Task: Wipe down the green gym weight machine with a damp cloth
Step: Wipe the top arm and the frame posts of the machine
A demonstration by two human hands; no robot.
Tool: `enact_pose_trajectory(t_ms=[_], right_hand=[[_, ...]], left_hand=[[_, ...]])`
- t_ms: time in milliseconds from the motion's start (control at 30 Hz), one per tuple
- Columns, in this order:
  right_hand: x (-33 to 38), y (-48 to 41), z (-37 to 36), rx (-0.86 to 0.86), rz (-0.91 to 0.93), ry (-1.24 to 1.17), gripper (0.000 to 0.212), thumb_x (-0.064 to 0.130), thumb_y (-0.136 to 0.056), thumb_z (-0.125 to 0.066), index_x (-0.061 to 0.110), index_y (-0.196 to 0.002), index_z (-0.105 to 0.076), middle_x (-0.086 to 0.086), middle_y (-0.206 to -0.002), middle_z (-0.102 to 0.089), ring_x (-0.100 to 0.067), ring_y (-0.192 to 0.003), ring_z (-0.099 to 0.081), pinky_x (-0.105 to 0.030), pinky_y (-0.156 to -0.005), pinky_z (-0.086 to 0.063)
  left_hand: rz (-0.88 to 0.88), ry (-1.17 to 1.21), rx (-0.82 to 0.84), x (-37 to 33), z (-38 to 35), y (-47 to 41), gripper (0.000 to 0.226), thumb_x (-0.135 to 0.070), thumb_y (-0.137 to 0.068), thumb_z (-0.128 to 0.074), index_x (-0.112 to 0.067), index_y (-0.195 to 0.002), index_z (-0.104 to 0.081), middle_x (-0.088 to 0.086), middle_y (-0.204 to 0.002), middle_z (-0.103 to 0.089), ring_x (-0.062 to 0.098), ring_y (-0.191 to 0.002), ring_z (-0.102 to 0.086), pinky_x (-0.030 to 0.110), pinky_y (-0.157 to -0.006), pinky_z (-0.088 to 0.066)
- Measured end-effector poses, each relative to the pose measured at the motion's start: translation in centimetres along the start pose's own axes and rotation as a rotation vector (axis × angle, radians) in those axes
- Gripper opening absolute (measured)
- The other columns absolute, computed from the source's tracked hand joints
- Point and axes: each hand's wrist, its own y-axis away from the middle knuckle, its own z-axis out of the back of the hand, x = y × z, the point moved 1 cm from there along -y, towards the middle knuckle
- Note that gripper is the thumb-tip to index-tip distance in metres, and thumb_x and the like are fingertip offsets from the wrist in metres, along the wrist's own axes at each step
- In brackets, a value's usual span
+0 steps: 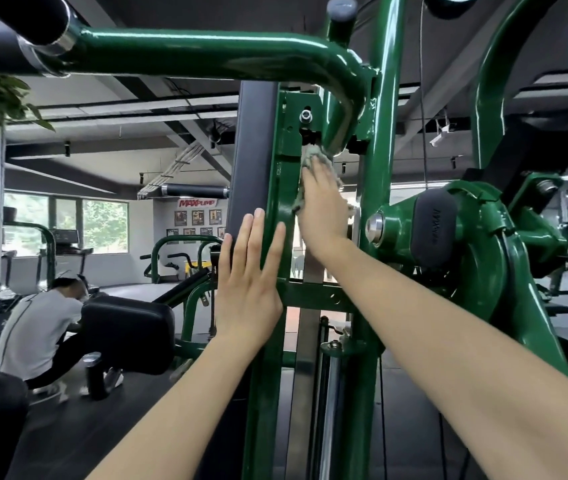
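Observation:
The green weight machine [376, 140] fills the view, with a curved upper arm tube, upright posts and a round pivot housing on the right. My right hand [324, 209] presses a grey-green cloth [310, 157] flat against the frame just under the bend of the curved tube; only the cloth's edges show around my fingers. My left hand [249, 271] lies flat with straight fingers against the left upright post and the black pad edge, lower than the cloth.
A black upright pad [253, 150] stands left of the post. Chrome guide rods [332, 393] run down below. A black seat pad [130, 330] sits lower left. A person in a white shirt [40, 327] crouches on the floor beside a dark bottle [95, 375].

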Motion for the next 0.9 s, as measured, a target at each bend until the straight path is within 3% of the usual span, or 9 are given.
enact_pose_trajectory(t_ms=[67,133,200,367,467,567,733,900], right_hand=[[1.7,1.3,-0.6,-0.060,-0.076,-0.143,0.067,-0.009,-0.091,-0.057,0.013,-0.153,-0.047,-0.002,-0.162,-0.042,-0.024,-0.147,-0.040,-0.040,-0.116,-0.042],[2.5,3.8,-1.6,-0.045,-0.062,-0.211,0.054,-0.002,-0.094,-0.060,0.012,-0.146,-0.056,-0.002,-0.156,-0.049,-0.023,-0.144,-0.045,-0.044,-0.115,-0.045],[2.0,6.9,-2.4,0.019,0.032,-0.203,0.053,-0.001,-0.096,-0.061,0.011,-0.147,-0.055,-0.006,-0.156,-0.049,-0.022,-0.146,-0.043,-0.044,-0.112,-0.048],[0.0,11.8,-2.7,0.106,0.191,-0.217,0.081,-0.007,-0.090,-0.065,0.009,-0.161,-0.029,-0.006,-0.168,-0.028,-0.022,-0.151,-0.034,-0.034,-0.110,-0.044],[-0.9,10.3,-2.8,0.116,0.226,-0.208,0.077,-0.011,-0.084,-0.066,0.000,-0.155,-0.037,-0.012,-0.164,-0.032,-0.030,-0.145,-0.042,-0.040,-0.108,-0.051],[-0.9,5.7,-3.2,0.039,0.334,-0.143,0.062,-0.010,-0.086,-0.067,-0.006,-0.146,-0.051,-0.018,-0.157,-0.045,-0.034,-0.144,-0.044,-0.048,-0.112,-0.047],[-0.2,-0.7,-3.4,-0.090,0.234,0.032,0.064,0.000,-0.092,-0.058,0.005,-0.154,-0.043,-0.007,-0.164,-0.037,-0.030,-0.158,-0.015,-0.049,-0.125,-0.027],[1.7,5.5,-4.7,-0.071,0.129,0.052,0.061,0.010,-0.096,-0.062,0.007,-0.154,-0.044,-0.008,-0.162,-0.040,-0.030,-0.150,-0.029,-0.049,-0.120,-0.036]], left_hand=[[0.044,0.020,-0.003,0.0,0.0,0.0,0.093,-0.001,-0.083,-0.053,-0.011,-0.166,-0.014,0.014,-0.174,-0.004,0.030,-0.161,-0.001,0.058,-0.127,-0.015],[0.068,0.036,-0.004,0.1,0.0,0.0,0.089,-0.004,-0.086,-0.053,-0.008,-0.166,-0.014,0.013,-0.174,-0.004,0.028,-0.162,-0.001,0.057,-0.127,-0.015],[0.068,0.049,0.003,0.3,-0.1,0.1,0.086,-0.008,-0.089,-0.050,-0.008,-0.166,-0.012,0.011,-0.175,-0.002,0.027,-0.162,0.000,0.056,-0.127,-0.015],[0.062,0.071,0.017,0.5,-0.3,0.3,0.080,-0.016,-0.096,-0.044,-0.011,-0.167,-0.006,0.006,-0.175,0.004,0.023,-0.162,0.003,0.052,-0.127,-0.016],[0.059,0.075,0.014,0.6,-0.4,0.3,0.084,-0.014,-0.094,-0.047,-0.011,-0.167,-0.005,0.006,-0.175,0.004,0.023,-0.162,0.003,0.052,-0.128,-0.015],[0.068,0.075,0.009,0.6,-0.6,0.4,0.089,-0.011,-0.092,-0.053,-0.012,-0.167,-0.006,0.005,-0.175,0.004,0.023,-0.162,0.003,0.053,-0.128,-0.016],[0.065,0.087,-0.004,0.6,-0.7,0.4,0.089,-0.009,-0.092,-0.056,-0.012,-0.167,-0.008,0.005,-0.175,0.002,0.023,-0.162,0.002,0.054,-0.127,-0.018],[0.069,0.093,-0.012,0.7,-0.9,0.4,0.086,-0.009,-0.092,-0.054,-0.012,-0.167,-0.012,0.005,-0.175,-0.001,0.023,-0.162,-0.001,0.053,-0.126,-0.020]])
